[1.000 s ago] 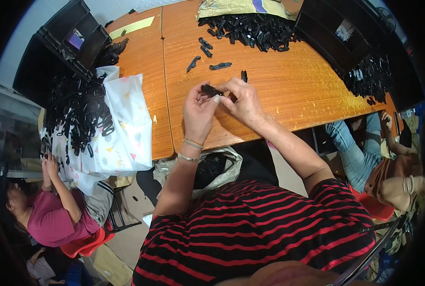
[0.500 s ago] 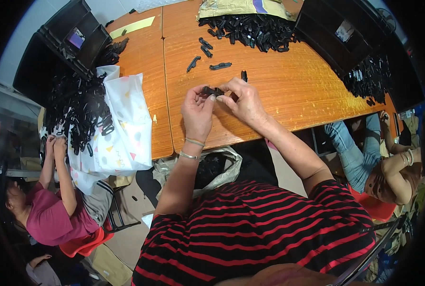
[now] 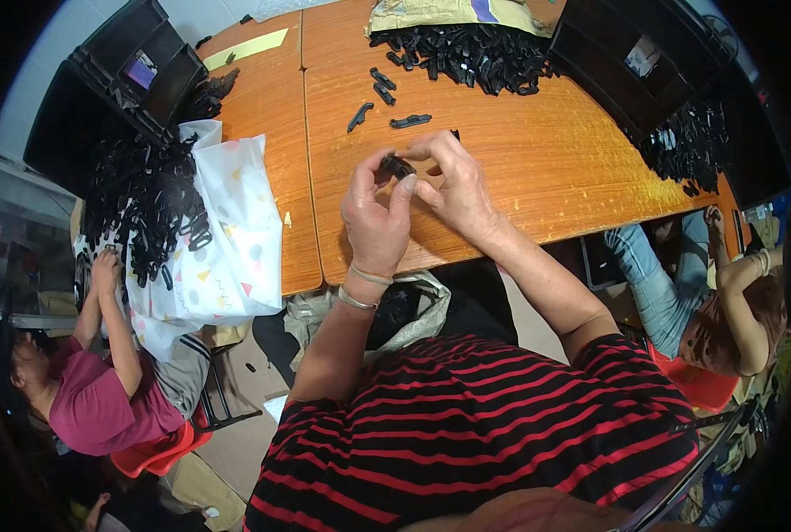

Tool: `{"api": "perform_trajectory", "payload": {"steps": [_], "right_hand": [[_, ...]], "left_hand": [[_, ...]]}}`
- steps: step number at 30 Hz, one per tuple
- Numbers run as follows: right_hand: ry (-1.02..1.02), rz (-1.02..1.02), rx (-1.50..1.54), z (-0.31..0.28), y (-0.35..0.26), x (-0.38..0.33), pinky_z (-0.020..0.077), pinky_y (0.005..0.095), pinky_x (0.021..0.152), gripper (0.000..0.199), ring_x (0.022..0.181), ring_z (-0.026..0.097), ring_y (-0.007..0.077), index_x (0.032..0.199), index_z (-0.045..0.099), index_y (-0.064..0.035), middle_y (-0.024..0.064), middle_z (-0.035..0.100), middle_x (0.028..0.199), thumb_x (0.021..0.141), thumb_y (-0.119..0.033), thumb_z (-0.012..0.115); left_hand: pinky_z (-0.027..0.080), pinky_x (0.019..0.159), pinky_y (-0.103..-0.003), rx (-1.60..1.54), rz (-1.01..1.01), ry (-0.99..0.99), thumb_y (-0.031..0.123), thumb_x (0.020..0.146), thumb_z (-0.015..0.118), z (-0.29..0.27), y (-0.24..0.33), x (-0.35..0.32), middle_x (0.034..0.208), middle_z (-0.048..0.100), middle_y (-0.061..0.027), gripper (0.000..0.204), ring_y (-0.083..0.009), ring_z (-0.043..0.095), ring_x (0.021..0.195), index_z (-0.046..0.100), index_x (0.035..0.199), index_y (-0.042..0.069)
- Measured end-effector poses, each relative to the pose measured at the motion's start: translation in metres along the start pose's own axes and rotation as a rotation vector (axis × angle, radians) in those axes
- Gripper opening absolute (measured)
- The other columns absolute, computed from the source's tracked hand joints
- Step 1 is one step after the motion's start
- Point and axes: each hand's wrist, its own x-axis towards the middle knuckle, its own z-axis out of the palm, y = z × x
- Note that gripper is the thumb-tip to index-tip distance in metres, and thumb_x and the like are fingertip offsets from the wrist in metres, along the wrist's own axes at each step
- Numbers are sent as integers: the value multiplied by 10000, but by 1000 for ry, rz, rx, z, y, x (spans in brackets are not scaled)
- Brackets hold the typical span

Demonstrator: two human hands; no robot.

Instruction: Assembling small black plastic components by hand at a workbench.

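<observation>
Head view, only view. Both hands raised together over the orange wooden table [image 3: 537, 177], centre of frame, slightly above mid-height. Left hand [image 3: 375, 213] and right hand [image 3: 456, 188] meet fingertip to fingertip; both pinch one small black plastic part [image 3: 398, 166] between them. Left thumb and forefinger closed on its left end, right fingers closed on its right end. Part sits clear of the table surface, held up in the fingers. Left wrist carries two thin bracelets [image 3: 363, 288].

Just above the hands on the table: three loose black pieces [image 3: 383, 99], lying apart from one another. Further up, top centre: a heap of black parts [image 3: 471, 49] spilling from under a tan sheet [image 3: 449, 13]. Upper right: black bin [image 3: 644, 62], with more black parts [image 3: 688, 142] piled at the table's right edge below it. Upper left: black crate [image 3: 121, 80]; below it a large pile of black parts [image 3: 147, 204] lying on a white patterned plastic bag [image 3: 231, 239] at left of frame. Yellow strip [image 3: 245, 49] on the table, upper left.

Lower left: a seated person in a magenta top [image 3: 94, 408], hands raised to the pile. Right edge: another seated person in jeans [image 3: 661, 275]. Wearer's striped red-black shirt [image 3: 475, 426] fills the bottom.
</observation>
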Motion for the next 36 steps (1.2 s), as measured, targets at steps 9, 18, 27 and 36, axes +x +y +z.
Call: {"api": "perform_trajectory", "payload": {"steps": [9, 18, 27, 36], "right_hand": [[-163, 328, 342, 6, -1, -7, 500, 272, 601, 322, 649, 614, 139, 973, 573, 12, 86, 630, 728, 740, -99, 765], [-308, 406, 399, 17, -2, -19, 491, 282, 606, 340, 642, 598, 139, 970, 588, -11, 66, 604, 708, 721, -131, 787], [-577, 531, 257, -22, 40, -14, 504, 325, 659, 269, 727, 650, 171, 945, 661, -28, 94, 688, 801, 806, -250, 725], [-257, 342, -487, -13, 89, 3, 493, 433, 679, 271, 776, 620, 375, 906, 605, -30, 174, 633, 854, 764, -227, 727]], "left_hand": [[511, 763, -275, -176, -108, -90, 38, 842, 661, -13, 5, 1, 937, 649, -84, 261, -147, 634, 853, 567, 1079, -16], [508, 732, -217, -491, -325, -202, 22, 890, 603, -34, -1, -12, 953, 618, -62, 210, -100, 606, 828, 539, 1086, -19], [479, 672, -302, 444, -92, -674, 115, 805, 667, -92, 1, -89, 803, 630, -103, 199, -212, 612, 721, 626, 977, 25], [487, 688, -381, 439, 13, -503, 90, 786, 659, -75, 1, -78, 843, 626, -134, 140, -321, 606, 806, 638, 912, 33]]}}
